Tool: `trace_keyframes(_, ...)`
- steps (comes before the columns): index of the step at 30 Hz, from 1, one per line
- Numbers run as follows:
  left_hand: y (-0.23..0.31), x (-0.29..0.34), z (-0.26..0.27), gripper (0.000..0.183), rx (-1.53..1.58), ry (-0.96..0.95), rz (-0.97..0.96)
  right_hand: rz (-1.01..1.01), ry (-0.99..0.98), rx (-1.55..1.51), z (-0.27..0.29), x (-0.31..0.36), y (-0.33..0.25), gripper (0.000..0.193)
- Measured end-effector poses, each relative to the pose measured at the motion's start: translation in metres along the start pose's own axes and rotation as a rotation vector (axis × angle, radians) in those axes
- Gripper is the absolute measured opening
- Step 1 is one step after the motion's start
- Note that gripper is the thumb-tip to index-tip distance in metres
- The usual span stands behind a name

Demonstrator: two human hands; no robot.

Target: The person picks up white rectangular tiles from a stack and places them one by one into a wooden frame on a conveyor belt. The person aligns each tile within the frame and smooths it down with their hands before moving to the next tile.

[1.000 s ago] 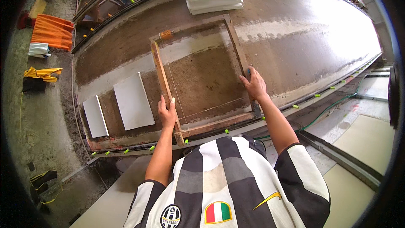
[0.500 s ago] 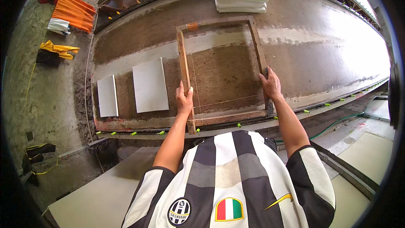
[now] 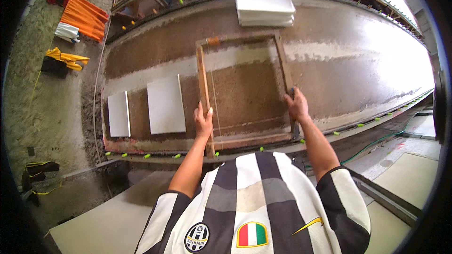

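A rectangular wooden frame (image 3: pixel 202 73) lies over the long brown-stained table, with thin pale lines across its opening. Whether a sheer mesh fills that opening, I cannot tell. My left hand (image 3: pixel 203 120) grips its left bar, thumb on the inner side. On the opposite bar, my right hand (image 3: pixel 297 105) is closed around the wood, and a dark narrow piece (image 3: pixel 295 130) shows just below it. To the left of the frame lie two flat white panels, the larger one (image 3: pixel 166 106) nearer the frame and the smaller one (image 3: pixel 118 114) farther left.
A stack of white panels (image 3: pixel 265 0) sits at the table's far side, beyond the frame. Green clips (image 3: pixel 177 155) line the near edge of the table (image 3: pixel 339 80). Orange cloth (image 3: pixel 84 17) and yellow cloth (image 3: pixel 68 58) lie on the left. Pale boards (image 3: pixel 113 211) stand nearest me.
The whole view has tilted a little, so everything sits slightly lower in it. Both hands keep their hold on the wooden frame, which has barely moved on the table.
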State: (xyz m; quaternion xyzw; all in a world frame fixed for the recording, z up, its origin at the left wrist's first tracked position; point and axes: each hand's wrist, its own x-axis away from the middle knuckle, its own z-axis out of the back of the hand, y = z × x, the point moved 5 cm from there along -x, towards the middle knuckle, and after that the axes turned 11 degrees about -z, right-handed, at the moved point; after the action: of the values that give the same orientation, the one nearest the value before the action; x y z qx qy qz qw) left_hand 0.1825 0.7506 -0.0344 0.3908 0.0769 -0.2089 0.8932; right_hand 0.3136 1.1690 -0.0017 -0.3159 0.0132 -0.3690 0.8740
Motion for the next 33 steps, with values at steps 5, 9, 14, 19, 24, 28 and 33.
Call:
trace_keyframes(5, 0.001, -0.015, 0.009, 0.061, -0.143, -0.053, 0.061, -0.069, -0.022, 0.073, 0.02, -0.017, -0.019, 0.058)
trace_keyframes(9, 0.021, -0.061, 0.0, 0.069, -0.238, -0.024, -0.106, 0.002, 0.127, -0.017, 0.028, -0.069, -0.048, 0.056)
trace_keyframes(14, 0.032, -0.072, -0.018, 0.077, -0.259, -0.218, -0.019, -0.047, 0.096, -0.322, 0.021, -0.155, -0.11, 0.051)
trace_keyframes(19, 0.033, -0.069, -0.021, 0.081, -0.227, -0.208, -0.098, -0.269, 0.029, -0.803, -0.027, -0.273, -0.127, 0.043)
trace_keyframes(24, 0.04, -0.064, -0.011, 0.084, -0.174, -0.236, -0.022, -0.63, -0.086, -1.166, -0.041, -0.319, -0.175, 0.037)
trace_keyframes(28, 0.044, -0.074, -0.016, 0.077, -0.108, -0.211, -0.046, -0.657, -0.04, -1.343, -0.048, -0.367, -0.146, 0.039)
trace_keyframes(33, 0.039, -0.066, -0.007, 0.07, -0.103, -0.164, -0.025, -0.692, 0.092, -1.358, -0.042, -0.356, -0.16, 0.026)
